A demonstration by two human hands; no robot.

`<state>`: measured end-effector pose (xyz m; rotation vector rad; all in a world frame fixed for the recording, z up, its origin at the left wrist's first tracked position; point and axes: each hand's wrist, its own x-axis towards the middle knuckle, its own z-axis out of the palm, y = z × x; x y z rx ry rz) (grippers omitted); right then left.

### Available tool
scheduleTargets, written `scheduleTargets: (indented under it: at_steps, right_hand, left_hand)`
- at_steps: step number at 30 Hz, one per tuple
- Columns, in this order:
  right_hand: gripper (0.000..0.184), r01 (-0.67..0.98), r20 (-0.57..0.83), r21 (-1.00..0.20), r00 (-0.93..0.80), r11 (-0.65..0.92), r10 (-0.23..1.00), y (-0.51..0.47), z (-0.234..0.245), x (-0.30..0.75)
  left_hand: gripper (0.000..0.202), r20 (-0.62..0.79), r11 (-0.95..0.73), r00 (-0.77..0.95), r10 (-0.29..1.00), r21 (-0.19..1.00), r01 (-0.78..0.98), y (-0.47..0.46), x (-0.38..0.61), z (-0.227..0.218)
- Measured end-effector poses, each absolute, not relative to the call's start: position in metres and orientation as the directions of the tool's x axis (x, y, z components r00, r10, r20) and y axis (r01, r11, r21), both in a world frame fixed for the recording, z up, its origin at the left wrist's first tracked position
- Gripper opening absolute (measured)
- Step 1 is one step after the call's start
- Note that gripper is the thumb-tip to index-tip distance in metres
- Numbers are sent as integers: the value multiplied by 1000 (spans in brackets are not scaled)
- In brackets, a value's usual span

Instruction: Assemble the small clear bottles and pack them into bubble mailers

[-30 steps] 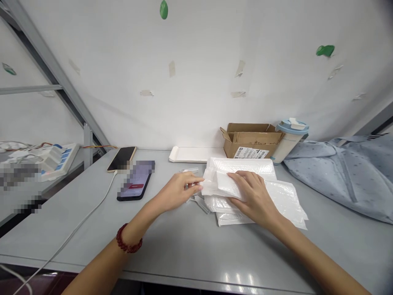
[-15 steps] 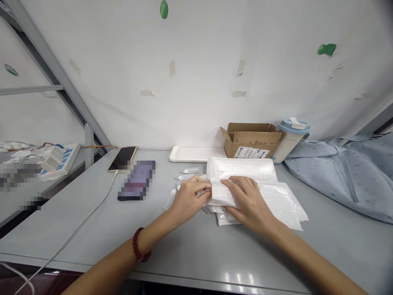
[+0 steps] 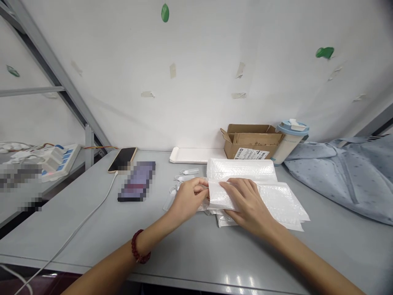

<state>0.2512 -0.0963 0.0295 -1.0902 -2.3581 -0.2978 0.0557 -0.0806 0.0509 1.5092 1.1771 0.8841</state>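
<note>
A white bubble mailer (image 3: 218,196) lies under my right hand (image 3: 247,201), whose fingers press on top with the thumb along the near side. My left hand (image 3: 189,197) is closed at the mailer's left end, thumb and fingers curled together; its fingertips are partly hidden there. More white bubble mailers lie beneath and behind, one flat at the back (image 3: 242,169) and others fanned to the right (image 3: 281,200). Just beyond my left hand are several small clear pieces with loops (image 3: 190,171), partly covered by that hand.
A white shallow tray (image 3: 196,155) sits by the wall. Behind the mailers stand an open cardboard box (image 3: 253,143) and a blue-lidded cup (image 3: 290,141). Grey-blue fabric (image 3: 334,176) covers the right side. Two phones (image 3: 123,159) and a white cable (image 3: 89,219) are at left.
The held mailer's left end has shifted slightly left and its edge stands out more. My left fingers have curled in closer at that edge. My right hand stays nearly in place.
</note>
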Motion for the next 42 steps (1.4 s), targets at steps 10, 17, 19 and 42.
scheduleTargets:
  at_steps: [10, 17, 19, 42]
  right_hand:
    - [45, 758, 536, 24, -560, 652, 632, -100, 31, 247]
    - [45, 766, 570, 40, -544, 641, 615, -99, 34, 250]
    - [45, 765, 583, 34, -538, 643, 609, -98, 34, 250]
    - [48, 766, 676, 89, -516, 637, 526, -91, 39, 262]
  left_hand:
    - [19, -96, -34, 452, 887, 962, 272, -80, 49, 58]
    - [20, -129, -4, 564, 816, 974, 228, -72, 32, 66]
    - [15, -129, 13, 531, 838, 976, 216, -72, 33, 66]
    - [29, 108, -232, 290, 951, 868, 438, -66, 34, 59]
